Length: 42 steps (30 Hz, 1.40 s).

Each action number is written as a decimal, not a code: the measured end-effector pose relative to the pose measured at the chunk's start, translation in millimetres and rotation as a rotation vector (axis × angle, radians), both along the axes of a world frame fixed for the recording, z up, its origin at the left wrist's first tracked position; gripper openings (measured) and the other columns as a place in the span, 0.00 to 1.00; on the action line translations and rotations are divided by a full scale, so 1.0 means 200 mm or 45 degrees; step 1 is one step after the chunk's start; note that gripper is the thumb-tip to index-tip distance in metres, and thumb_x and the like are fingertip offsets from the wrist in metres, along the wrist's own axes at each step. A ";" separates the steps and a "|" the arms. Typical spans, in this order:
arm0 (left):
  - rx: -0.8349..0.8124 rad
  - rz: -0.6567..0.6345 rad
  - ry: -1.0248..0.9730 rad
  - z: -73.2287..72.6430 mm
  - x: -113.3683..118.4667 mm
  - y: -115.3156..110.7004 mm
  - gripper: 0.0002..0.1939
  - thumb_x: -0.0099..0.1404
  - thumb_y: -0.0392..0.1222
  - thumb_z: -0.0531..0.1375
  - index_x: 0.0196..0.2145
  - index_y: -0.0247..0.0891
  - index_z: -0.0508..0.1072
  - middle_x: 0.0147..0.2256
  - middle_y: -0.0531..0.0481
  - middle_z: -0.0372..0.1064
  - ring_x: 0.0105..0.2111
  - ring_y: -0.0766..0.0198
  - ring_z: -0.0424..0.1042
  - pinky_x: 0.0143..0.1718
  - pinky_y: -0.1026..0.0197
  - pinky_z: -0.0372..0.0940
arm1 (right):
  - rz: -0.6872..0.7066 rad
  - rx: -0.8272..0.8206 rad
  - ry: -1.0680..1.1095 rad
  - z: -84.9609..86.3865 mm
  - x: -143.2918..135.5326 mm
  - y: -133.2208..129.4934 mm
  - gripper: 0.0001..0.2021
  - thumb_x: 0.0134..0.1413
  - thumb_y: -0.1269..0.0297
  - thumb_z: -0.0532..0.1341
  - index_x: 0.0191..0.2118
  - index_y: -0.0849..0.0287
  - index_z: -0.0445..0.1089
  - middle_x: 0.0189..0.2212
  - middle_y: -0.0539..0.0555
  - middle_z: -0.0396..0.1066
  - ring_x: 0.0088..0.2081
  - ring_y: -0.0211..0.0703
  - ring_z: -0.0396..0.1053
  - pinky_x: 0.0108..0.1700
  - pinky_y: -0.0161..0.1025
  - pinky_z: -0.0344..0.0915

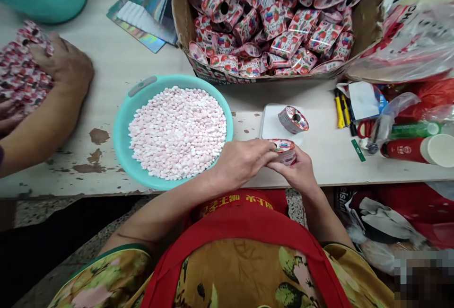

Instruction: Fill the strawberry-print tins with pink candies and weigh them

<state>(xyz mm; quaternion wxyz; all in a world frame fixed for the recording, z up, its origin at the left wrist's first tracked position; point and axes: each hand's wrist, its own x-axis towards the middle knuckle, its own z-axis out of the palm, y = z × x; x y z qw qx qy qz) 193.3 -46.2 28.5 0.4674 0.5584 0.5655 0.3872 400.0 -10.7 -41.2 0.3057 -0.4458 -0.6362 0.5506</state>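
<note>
A printed packet (pixel 286 155) is clamped between left grip (pixel 244 159) and right grip (pixel 302 171). Another packet (pixel 288 121) is laid just beyond.

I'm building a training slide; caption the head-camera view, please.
Left hand and right hand hold a printed packet near a turquoise basin of pale pellets.

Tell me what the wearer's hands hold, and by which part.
The left hand and right hand hold a red-printed packet, by its left and right ends respectively.
</note>
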 end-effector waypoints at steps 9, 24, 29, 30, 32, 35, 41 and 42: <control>-0.750 0.544 -1.141 -0.32 0.19 -0.07 0.29 0.67 0.67 0.61 0.28 0.34 0.73 0.22 0.52 0.61 0.18 0.73 0.55 0.17 0.68 0.43 | -0.051 -0.320 -0.030 0.08 0.23 -0.05 0.26 0.36 0.51 0.80 0.42 0.56 0.79 0.36 0.54 0.82 0.36 0.49 0.79 0.39 0.42 0.77; -0.822 0.440 -1.170 -0.44 0.35 0.00 0.15 0.66 0.38 0.63 0.22 0.32 0.74 0.25 0.49 0.69 0.25 0.70 0.66 0.30 0.65 0.61 | 0.003 -0.578 -0.094 -0.08 0.21 -0.13 0.28 0.36 0.52 0.79 0.44 0.58 0.77 0.39 0.53 0.81 0.36 0.44 0.76 0.43 0.41 0.76; -0.834 0.396 -1.254 -0.43 0.30 0.00 0.12 0.67 0.40 0.63 0.26 0.32 0.75 0.24 0.51 0.65 0.19 0.74 0.59 0.21 0.69 0.53 | 0.002 -0.500 -0.034 -0.10 0.22 -0.13 0.30 0.33 0.51 0.80 0.43 0.57 0.73 0.40 0.55 0.79 0.39 0.47 0.77 0.44 0.42 0.75; -0.843 0.371 -1.257 -0.43 0.28 -0.01 0.11 0.66 0.41 0.65 0.28 0.32 0.75 0.24 0.52 0.64 0.18 0.75 0.57 0.19 0.69 0.48 | -0.004 -0.478 0.017 -0.10 0.23 -0.13 0.30 0.32 0.50 0.81 0.42 0.55 0.72 0.40 0.55 0.78 0.41 0.49 0.77 0.45 0.44 0.76; -0.820 0.343 -1.259 -0.41 0.23 -0.02 0.10 0.64 0.44 0.67 0.32 0.33 0.76 0.25 0.52 0.64 0.17 0.77 0.55 0.17 0.70 0.39 | -0.071 -0.418 0.145 -0.09 0.27 -0.13 0.32 0.29 0.47 0.80 0.39 0.52 0.67 0.40 0.54 0.75 0.44 0.54 0.78 0.47 0.49 0.76; -0.765 0.412 -1.239 -0.40 0.17 -0.04 0.16 0.63 0.50 0.69 0.32 0.32 0.75 0.25 0.53 0.63 0.18 0.77 0.56 0.16 0.71 0.39 | -0.360 -0.279 0.225 -0.10 0.34 -0.12 0.34 0.27 0.45 0.79 0.40 0.50 0.64 0.40 0.54 0.73 0.44 0.56 0.77 0.48 0.55 0.75; -0.778 0.518 -1.267 -0.38 0.13 -0.07 0.17 0.67 0.51 0.67 0.35 0.33 0.74 0.21 0.58 0.56 0.17 0.76 0.53 0.16 0.72 0.41 | -0.745 -0.084 0.169 -0.16 0.47 -0.08 0.30 0.32 0.55 0.75 0.43 0.52 0.65 0.40 0.53 0.73 0.38 0.48 0.74 0.47 0.52 0.75; -0.785 0.543 -1.293 -0.37 0.13 -0.07 0.15 0.68 0.50 0.66 0.36 0.33 0.73 0.23 0.56 0.58 0.18 0.76 0.55 0.16 0.73 0.43 | -0.777 -0.055 0.152 -0.17 0.48 -0.07 0.29 0.32 0.56 0.74 0.43 0.53 0.65 0.40 0.53 0.73 0.38 0.48 0.74 0.46 0.52 0.75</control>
